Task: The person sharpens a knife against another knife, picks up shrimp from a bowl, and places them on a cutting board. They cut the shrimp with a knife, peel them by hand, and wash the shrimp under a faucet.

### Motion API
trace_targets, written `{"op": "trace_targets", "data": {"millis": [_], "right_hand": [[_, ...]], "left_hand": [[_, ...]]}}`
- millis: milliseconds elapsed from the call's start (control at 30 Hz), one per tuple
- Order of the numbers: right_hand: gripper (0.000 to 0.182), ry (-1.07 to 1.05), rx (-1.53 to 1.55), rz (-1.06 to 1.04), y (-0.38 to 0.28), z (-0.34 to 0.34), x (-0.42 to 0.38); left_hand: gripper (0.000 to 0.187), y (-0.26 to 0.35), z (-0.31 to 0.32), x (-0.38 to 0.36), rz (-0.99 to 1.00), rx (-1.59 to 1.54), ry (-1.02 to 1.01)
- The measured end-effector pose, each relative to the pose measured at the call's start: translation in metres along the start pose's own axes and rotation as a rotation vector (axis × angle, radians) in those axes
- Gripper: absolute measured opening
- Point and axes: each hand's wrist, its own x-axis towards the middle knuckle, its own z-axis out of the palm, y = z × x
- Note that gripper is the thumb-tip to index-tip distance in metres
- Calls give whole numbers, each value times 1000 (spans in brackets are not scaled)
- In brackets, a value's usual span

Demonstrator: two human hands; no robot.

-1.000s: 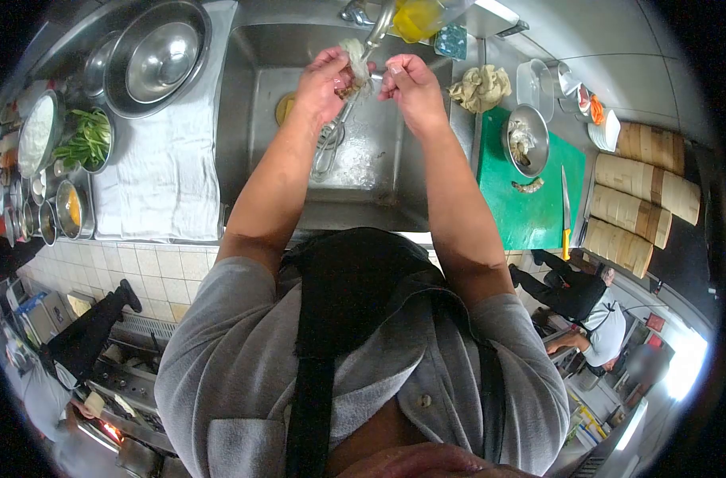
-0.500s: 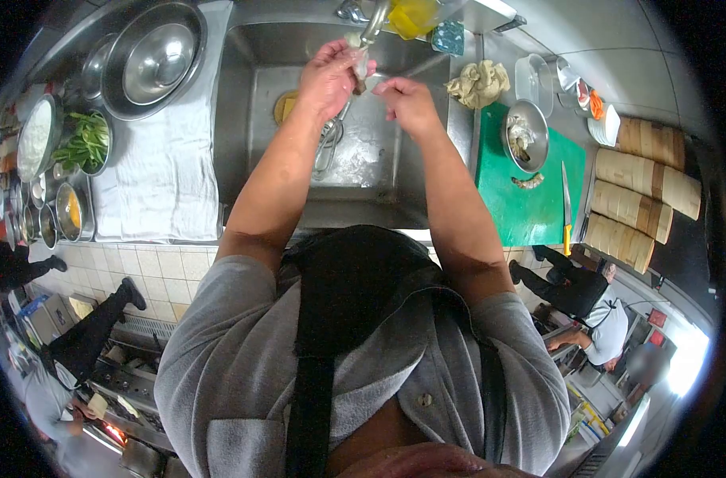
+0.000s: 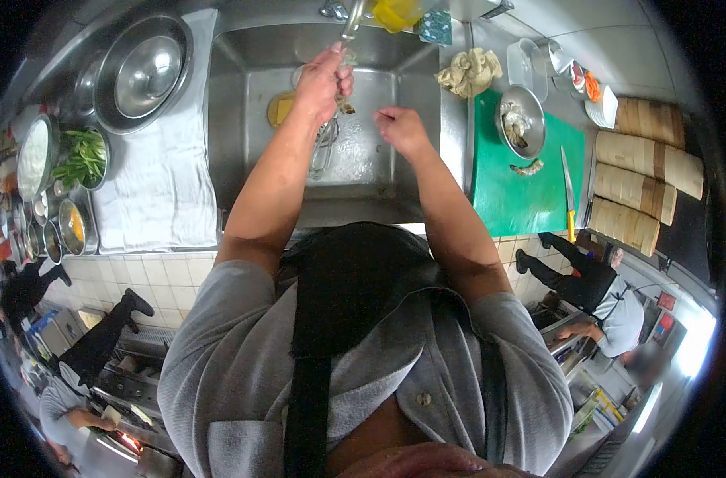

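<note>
Under the tap, my left hand is closed round a shrimp, whose brownish tail end pokes out below the fingers. Most of its body is hidden by the hand. To the right, over the sink, my right hand hovers with its fingers curled together; anything between them is too small to make out. A wire whisk and a yellow pad lie on the sink floor below. On the green cutting board, a metal bowl contains shrimp, and one more shrimp rests beside it.
A knife lies at the board's right side, near wooden blocks. A crumpled cloth sits behind the board. On the left are a white towel, nested metal bowls and greens. Other people work behind me.
My left hand has turned and closed further over the shrimp, hiding more of it. The right hand has moved down, away from the left. The whole view has shifted slightly.
</note>
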Motion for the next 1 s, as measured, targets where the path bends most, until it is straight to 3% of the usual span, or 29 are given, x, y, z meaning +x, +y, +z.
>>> {"op": "trace_targets", "data": {"millis": [67,267,367,467,600,700,833,1000], "right_hand": [[37,-26,39,-2,-7,0,-3],[43,-211,653,6,-62,-7,-33],[40,-275,728,-40,-55,-2,-27],[39,-195,679,-117,-63,-2,-33],[33,-39,309,-210,-64,1,-37],[30,-65,418,-313,-64,0,-48],[16,-95,775,-163,-70,-26,-80],[23,246,1032,-187,-51,-88,-106]], "left_hand": [[22,-2,5,-1,55,49,1],[19,-4,4,0,35,-135,-119],[16,-7,12,-2,87,-197,-102],[22,-11,0,7,90,-300,-180],[28,-12,-6,7,28,-381,-254],[29,-15,-3,10,1,-328,-150],[19,-13,3,12,65,-67,6],[23,-11,-11,17,0,56,1]]}}
